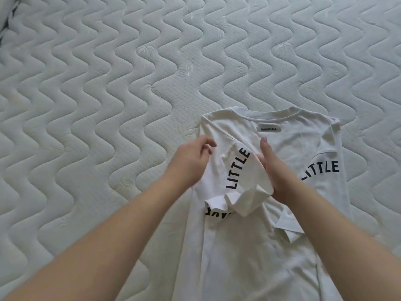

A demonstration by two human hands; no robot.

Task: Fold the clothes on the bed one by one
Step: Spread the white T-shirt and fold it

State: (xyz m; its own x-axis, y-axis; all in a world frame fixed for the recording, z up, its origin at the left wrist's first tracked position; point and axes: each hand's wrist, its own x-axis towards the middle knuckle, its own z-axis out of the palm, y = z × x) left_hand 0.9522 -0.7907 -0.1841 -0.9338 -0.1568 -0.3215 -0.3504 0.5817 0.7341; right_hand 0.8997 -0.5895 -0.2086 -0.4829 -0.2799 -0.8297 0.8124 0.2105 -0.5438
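White T-shirt (271,246) printed "LITTLE", left hand (191,161) pinching sleeve, right hand (274,170) grip curled on it

The white T-shirt (271,246) runs off the bottom edge of the frame, its hem unseen. The folded-in sleeve (243,174) covers the right hand (275,170) fingertips. The neck label (269,129) print is too small to read. Lettering under the sleeve is partly hidden.
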